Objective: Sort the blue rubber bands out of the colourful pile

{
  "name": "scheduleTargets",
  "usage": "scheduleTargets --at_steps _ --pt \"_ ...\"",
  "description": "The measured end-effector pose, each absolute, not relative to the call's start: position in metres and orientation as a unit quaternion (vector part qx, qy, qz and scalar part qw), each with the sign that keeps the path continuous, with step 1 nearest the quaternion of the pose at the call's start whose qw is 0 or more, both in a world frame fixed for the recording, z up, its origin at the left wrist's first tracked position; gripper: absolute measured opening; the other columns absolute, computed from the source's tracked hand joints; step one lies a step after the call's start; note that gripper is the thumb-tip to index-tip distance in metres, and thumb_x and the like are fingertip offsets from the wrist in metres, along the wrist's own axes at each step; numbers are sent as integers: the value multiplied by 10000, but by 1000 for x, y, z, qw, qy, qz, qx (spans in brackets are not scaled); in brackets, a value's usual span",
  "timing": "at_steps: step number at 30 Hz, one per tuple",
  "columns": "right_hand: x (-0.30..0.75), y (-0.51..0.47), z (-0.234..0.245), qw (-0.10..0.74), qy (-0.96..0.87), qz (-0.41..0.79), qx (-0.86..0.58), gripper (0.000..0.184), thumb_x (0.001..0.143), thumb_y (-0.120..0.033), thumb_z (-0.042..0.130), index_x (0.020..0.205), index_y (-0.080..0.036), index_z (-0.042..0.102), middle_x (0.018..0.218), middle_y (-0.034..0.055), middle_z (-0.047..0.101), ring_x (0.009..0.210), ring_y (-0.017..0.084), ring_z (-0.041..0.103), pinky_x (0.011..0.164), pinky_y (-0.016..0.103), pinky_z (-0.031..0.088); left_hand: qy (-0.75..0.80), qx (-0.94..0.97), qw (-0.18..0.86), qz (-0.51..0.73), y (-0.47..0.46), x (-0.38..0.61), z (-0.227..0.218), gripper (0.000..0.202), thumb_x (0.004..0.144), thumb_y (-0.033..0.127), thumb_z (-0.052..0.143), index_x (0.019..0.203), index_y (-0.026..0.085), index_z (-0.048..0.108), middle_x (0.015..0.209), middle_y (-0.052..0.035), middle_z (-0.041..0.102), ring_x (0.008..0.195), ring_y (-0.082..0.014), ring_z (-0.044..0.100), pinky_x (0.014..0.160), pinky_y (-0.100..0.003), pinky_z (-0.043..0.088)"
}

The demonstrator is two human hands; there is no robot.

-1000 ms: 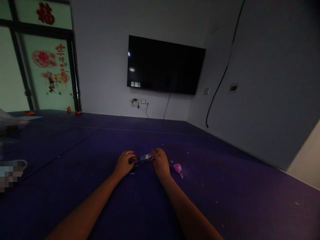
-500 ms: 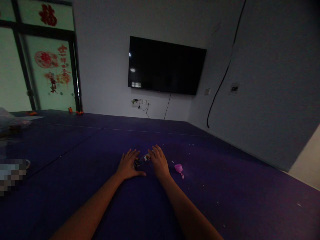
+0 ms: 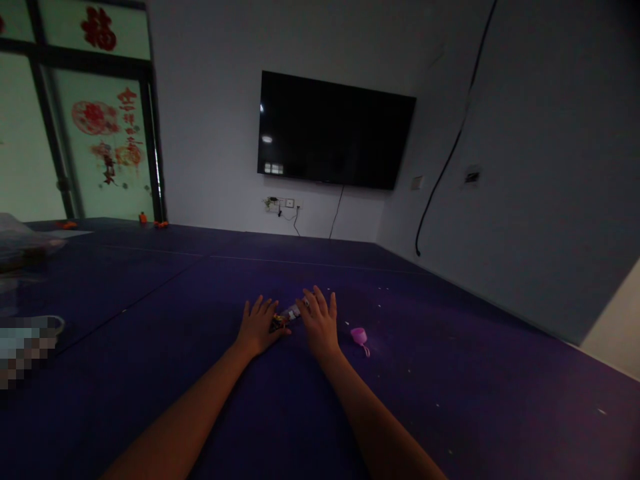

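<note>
Between my hands a small clear bottle-like container lies slantwise on the dark purple floor, with colourful bits showing at its left end. My left hand curls around that left end, its thumb against the near side and its fingers beyond. At the other end is my right hand, fingers spread, with the nearest fingertips touching or just over the container's narrow part. To the right of that hand, a pink cap with a loop strap rests on the floor. My fingers hide both ends of the container.
Small white scraps dot the floor on the right. A clear plastic bag and a pale, partly blurred item with a loop lie at the left. Small orange objects sit by the glass door. A black cable hangs along the right wall.
My left thumb has closed in against the container, showing more yellow and red at its left end. My right fingers have spread wider. The camera view has shifted slightly.
</note>
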State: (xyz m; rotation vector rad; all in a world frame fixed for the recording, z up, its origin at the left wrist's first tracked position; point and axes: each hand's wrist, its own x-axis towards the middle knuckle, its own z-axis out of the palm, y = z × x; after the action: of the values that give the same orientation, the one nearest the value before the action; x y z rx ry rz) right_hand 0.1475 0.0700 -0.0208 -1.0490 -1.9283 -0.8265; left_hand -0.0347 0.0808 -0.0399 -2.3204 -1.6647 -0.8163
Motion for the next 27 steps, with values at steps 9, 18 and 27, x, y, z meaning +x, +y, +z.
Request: scheduleTargets --at_steps 9,18,27 --pt "154 75 -20 400 -735 -302 -456 388 838 -49 446 1148 -228 595 1294 97 514 1307 292 301 1059 597 161 -549 -783 57 -287 75 -35 -36 723 753 680 480 1288 194 479 1344 -155 501 1327 -353 318 1071 -591 170" --pt "158 81 -31 417 -725 -184 -516 424 783 -99 526 1180 -239 575 1234 106 550 1185 291 445 1000 519 321 -455 -790 20 -410 81 -40 -38 440 783 503 588 1103 201 596 1359 -119 480 1324 -297 335 1069 -530 275" --pt "158 92 -38 527 -749 -12 -401 525 710 -220 664 1222 -213 546 1155 108 607 1094 266 546 928 442 447 -402 -808 -15 -430 70 -35 -30 429 785 513 593 1121 250 638 1552 -44 87 1401 -362 51 1082 -589 188"
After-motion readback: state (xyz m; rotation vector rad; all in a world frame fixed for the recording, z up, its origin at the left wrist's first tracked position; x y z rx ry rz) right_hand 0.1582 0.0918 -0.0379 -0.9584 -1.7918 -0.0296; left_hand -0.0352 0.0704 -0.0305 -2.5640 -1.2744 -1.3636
